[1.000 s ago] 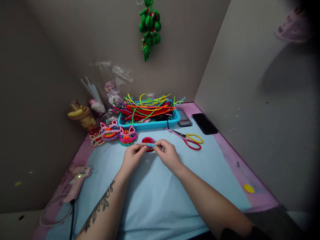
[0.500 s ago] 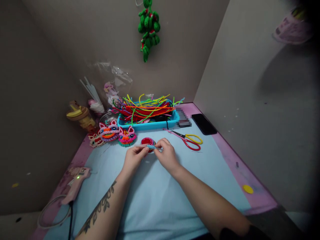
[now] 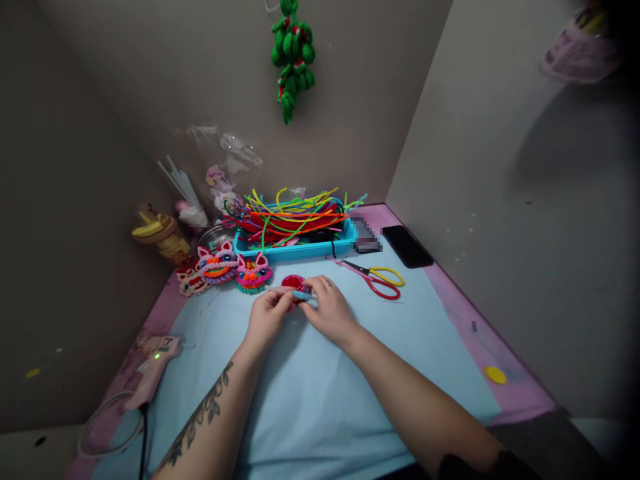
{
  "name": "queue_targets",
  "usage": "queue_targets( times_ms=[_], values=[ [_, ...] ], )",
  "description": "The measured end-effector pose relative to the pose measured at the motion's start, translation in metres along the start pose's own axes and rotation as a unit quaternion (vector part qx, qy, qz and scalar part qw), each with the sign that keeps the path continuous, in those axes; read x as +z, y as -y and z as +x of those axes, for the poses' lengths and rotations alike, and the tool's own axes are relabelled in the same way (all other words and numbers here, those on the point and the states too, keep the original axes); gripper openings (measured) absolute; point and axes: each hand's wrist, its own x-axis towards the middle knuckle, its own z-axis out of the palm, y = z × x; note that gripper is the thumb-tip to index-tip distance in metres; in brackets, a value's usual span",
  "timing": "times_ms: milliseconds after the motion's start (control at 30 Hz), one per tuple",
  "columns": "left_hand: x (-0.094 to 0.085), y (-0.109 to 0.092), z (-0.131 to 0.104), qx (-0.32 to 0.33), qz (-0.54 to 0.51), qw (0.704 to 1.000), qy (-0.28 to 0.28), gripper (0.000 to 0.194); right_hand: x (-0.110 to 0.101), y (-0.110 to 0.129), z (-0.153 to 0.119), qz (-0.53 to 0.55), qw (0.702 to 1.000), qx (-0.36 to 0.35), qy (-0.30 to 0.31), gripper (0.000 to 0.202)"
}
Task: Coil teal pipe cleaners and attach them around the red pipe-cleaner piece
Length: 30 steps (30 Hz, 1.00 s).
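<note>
My left hand (image 3: pixel 269 315) pinches a thin pale stick between thumb and fingertips. A light blue pipe cleaner (image 3: pixel 301 295) is wound in a coil round the stick's right part. At the coil's right end, my right hand (image 3: pixel 329 307) has its fingers above and its thumb below, curled about the pipe cleaner; the exact contact is partly hidden. Just behind the hands lies a round red and pink fuzzy piece (image 3: pixel 293 282), partly covered by them. Two colourful lion-head pieces, one pink and orange (image 3: pixel 217 263) and one pink and teal (image 3: pixel 253 273), sit to the left.
A blue tray (image 3: pixel 295 251) heaped with coloured pipe cleaners stands at the back. Scissors (image 3: pixel 383 281) and a black phone (image 3: pixel 406 247) lie on the right. A pink glue gun (image 3: pixel 156 373) with a cable rests at left. A yellow disc (image 3: pixel 495 375) lies near the right edge.
The right fingers have lifted and spread a little from their tight pinch, and more of the blue coil shows. My left hand keeps its pinch; the view has shifted slightly.
</note>
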Motion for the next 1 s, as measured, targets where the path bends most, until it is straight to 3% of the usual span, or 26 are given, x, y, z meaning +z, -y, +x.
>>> queue_targets(
  times_ms=[67, 233, 400, 633, 1000],
  values=[
    [-0.0031, -0.0012, -0.0004, 0.011, 0.022, 1.0, 0.012, 0.023, -0.0043, -0.0002, 0.0012, 0.013, 0.999, -0.025, 0.021, 0.037],
    [-0.0067, -0.0026, -0.0011, 0.043, 0.059, 0.996, 0.045, 0.024, -0.0091, -0.0048, 0.0037, 0.035, 0.997, -0.044, 0.06, 0.015],
    [-0.0093, 0.0014, 0.002, 0.051, 0.057, 0.995, 0.06, 0.026, -0.0075, -0.0074, 0.0051, 0.049, 0.998, -0.014, 0.041, 0.017],
    [-0.0106, 0.0045, 0.0023, -0.004, -0.002, 0.999, 0.05, 0.032, -0.0059, -0.0087, 0.0057, 0.034, 0.998, 0.054, 0.006, 0.017],
    [-0.0049, 0.0032, 0.0018, -0.059, -0.086, 0.994, 0.047, 0.032, -0.0041, -0.0084, 0.0043, 0.006, 0.998, 0.061, -0.02, 0.012]
  ],
)
